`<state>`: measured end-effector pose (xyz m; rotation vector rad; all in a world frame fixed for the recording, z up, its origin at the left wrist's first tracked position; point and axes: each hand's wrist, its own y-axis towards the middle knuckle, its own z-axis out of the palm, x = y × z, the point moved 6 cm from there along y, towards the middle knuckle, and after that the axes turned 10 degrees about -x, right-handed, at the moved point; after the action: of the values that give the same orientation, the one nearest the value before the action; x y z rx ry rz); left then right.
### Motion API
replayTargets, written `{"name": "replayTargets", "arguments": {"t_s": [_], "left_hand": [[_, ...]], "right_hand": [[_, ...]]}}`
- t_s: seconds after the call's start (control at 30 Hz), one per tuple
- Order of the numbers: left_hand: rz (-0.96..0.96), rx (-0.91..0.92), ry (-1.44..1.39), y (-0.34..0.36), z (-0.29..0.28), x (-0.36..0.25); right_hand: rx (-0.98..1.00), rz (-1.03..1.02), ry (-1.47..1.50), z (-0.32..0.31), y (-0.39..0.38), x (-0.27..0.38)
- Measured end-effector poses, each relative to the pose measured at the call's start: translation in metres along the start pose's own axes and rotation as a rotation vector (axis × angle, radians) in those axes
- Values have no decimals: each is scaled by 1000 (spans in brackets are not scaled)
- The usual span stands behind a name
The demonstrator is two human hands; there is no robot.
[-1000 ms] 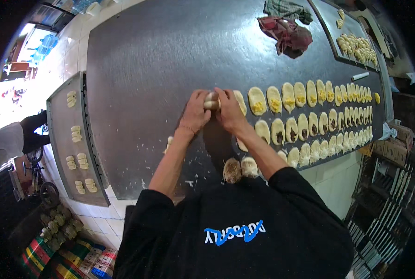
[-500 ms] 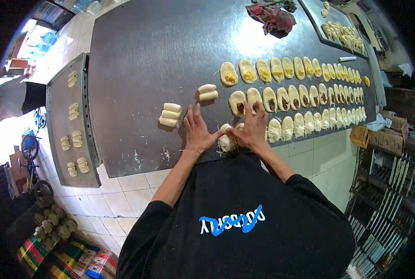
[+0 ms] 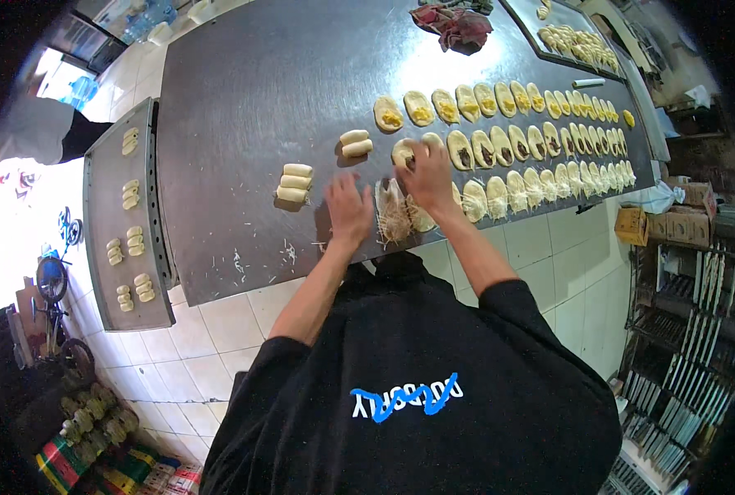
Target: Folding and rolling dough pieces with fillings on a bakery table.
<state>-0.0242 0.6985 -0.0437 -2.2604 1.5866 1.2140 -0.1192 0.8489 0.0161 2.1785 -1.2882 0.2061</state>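
Observation:
My left hand is just above the metal table, its fingers spread and slightly blurred, holding nothing I can see. My right hand reaches over the near end of the middle row, fingers apart and bent down at a chocolate-filled dough oval, partly covering it and its neighbour. Between my hands lies a brownish patch strewn with pale shreds; whether dough lies under it I cannot tell. Right of it runs a row of dough ovals topped with shreds. Two dough rolls and a group of three rolls sit to the left.
A back row of dough ovals has yellow filling. Loose shreds lie near the table's front edge. A tray with several grouped rolls stands at left, another tray with shaped dough at far right. A dark red cloth lies at the back.
My hands have moved apart and lifted from the near shred-topped dough. The right now reaches at the chocolate-filled row; the left is away from the shreds. The view has shifted slightly.

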Motion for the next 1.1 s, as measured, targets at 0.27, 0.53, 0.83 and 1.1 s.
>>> {"name": "replayTargets", "arguments": {"t_s": [0.27,0.53,0.83,1.1], "left_hand": [[394,136,-77,-79,-20,-49],[591,127,-153,-106,-25,-65],[-110,266,217,-15,-13,-21],[261,135,146,-25,5,-33]], "right_hand": [[174,-238,169,-23,-119,16],[197,-288,191,-35,-149,20],[193,28,47,-7,-58,-8],[41,-275,190,-15,-70,5]]}}
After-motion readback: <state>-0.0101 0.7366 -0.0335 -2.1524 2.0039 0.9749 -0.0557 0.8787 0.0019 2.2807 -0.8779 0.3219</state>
